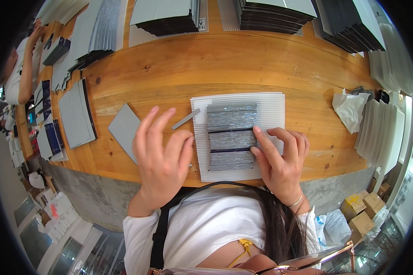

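My right hand [284, 158] has its thumb and index finger on the right edge of the block of grey strips [232, 139], about its middle section. Two dark lines divide this block into three sections. It lies on a white corrugated plastic sheet [237, 97] close to the table's front edge. Left of the sheet, my left hand [163, 158] is raised with its upper fingers spread; nothing shows in its grasp. Its thumb and index finger are bent close together. Just beyond them, a loose narrow grey strip [186, 119] lies slanted, reaching the sheet's left edge.
A flat grey board [122, 126] lies partly behind my left hand, with grey boards [75, 114] farther left. Tall stacks of grey boards [165, 16] line the far side. Crumpled white paper [350, 109] and white corrugated sheets [381, 130] are at right. Another person's arm [27, 68] shows far left.
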Tool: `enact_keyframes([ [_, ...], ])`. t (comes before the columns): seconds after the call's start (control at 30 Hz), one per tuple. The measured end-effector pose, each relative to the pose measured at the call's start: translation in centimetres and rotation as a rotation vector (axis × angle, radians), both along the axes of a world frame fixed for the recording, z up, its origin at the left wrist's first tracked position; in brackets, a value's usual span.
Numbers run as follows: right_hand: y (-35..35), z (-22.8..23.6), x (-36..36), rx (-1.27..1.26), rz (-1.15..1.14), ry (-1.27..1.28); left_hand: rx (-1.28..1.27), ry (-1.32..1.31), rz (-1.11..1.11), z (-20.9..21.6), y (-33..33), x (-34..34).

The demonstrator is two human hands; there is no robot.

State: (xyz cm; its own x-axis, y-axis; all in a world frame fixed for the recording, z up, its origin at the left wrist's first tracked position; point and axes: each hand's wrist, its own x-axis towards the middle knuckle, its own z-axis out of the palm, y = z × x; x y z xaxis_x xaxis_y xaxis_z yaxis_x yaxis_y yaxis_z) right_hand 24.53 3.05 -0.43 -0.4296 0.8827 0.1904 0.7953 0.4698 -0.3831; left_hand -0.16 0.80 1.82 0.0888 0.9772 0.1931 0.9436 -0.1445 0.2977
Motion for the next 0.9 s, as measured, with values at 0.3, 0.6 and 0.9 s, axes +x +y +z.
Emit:
enact_keyframes([
  [0.3,0.0,0.0,-0.1,0.012,0.004,0.001,0.022,0.067,0.221,0.4,-0.9,-2.3],
  [0.6,-0.3,1.2,0.5,-0.090,0.047,0.079,-0.172,-0.256,-0.147,0.6,-1.9,-0.6],
  [0.9,-0.9,0.3,0.4,-0.058,0.075,0.059,-0.068,-0.274,-0.181,-1.1,-2.4,0.4],
])
